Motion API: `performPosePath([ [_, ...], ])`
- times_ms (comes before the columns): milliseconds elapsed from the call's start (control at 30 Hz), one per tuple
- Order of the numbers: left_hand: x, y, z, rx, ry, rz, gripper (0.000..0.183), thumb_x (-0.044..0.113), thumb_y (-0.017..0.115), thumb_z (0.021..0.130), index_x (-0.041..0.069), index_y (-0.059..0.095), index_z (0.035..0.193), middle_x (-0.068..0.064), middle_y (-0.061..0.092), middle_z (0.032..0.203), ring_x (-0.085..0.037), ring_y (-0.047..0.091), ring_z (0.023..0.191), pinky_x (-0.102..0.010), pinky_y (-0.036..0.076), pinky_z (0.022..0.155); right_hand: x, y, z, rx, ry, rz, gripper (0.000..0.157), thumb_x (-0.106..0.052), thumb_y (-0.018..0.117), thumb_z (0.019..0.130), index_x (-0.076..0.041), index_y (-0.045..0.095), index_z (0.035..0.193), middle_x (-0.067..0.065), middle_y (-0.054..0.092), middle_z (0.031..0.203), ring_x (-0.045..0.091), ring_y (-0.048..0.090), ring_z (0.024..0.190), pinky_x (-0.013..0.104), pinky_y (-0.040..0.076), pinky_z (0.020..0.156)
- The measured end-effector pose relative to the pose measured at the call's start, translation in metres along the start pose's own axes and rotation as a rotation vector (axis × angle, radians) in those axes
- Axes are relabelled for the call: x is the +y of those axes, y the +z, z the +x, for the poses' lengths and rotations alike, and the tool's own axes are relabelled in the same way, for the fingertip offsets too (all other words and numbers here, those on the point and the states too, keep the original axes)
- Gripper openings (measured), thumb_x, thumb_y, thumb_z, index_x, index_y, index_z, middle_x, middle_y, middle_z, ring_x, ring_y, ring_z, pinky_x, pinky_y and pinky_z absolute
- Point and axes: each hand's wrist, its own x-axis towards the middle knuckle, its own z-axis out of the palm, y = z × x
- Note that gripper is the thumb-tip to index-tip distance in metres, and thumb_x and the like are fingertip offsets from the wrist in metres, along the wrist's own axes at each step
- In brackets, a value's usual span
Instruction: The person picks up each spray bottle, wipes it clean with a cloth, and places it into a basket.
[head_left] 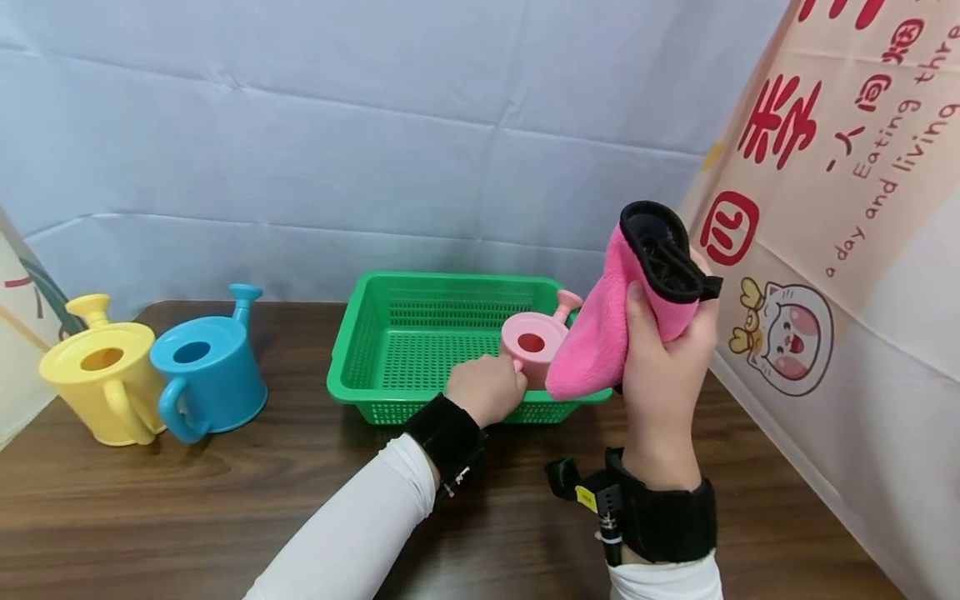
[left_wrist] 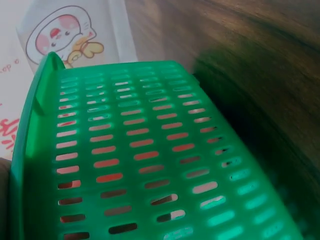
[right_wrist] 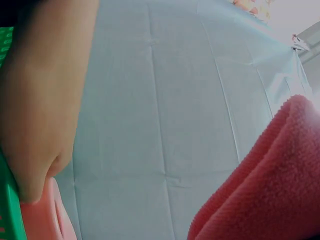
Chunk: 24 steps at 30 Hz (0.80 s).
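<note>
My left hand [head_left: 487,388] reaches over the front rim of a green plastic basket [head_left: 343,367] and grips the handle of a small pink watering can [head_left: 517,330]. The can stands in the right part of the basket, its spout pointing to the back right. My right hand [head_left: 667,375] holds up a fuzzy pink cloth mitt [head_left: 592,346] with a black-trimmed opening at the top and a black loop. The mitt overlaps the can's right side in the head view. In the right wrist view the cloth [right_wrist: 270,185] fills the lower right corner.
On the left of the wooden table [head_left: 225,517] stand a yellow watering can [head_left: 93,392] and a blue watering can [head_left: 225,375], side by side. A pale cloth [head_left: 300,150] hangs behind, and a printed sheet [head_left: 855,275] slopes along the right.
</note>
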Motion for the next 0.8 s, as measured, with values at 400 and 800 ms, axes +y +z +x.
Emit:
performPosePath([
  [400,-0.030,-0.025,-0.034,0.248,0.073,-0.033,0.038,0.037,0.041,0.098,0.015,0.056,0.071,0.001,0.048,0.052,-0.014,0.049,0.048,-0.031,0.043,0.039,0.001,0.010,-0.006,-0.101,0.073,-0.014,0.047,-0.001,0.061,0.086,-0.008,0.044,0.129,0.010,0.049,0.124,0.026,0.045,0.115,0.027,0.050,0.088],
  [800,-0.149,-0.068,-0.110,0.671,-0.030,-0.004,0.024,0.029,0.051,0.094,0.009,0.064,0.094,-0.007,0.066,0.076,-0.018,0.053,0.055,-0.036,0.042,0.041,0.011,0.025,-0.022,-0.304,0.040,-0.270,0.049,-0.006,0.060,0.088,-0.013,0.043,0.133,0.006,0.051,0.126,0.018,0.050,0.108,0.018,0.049,0.081],
])
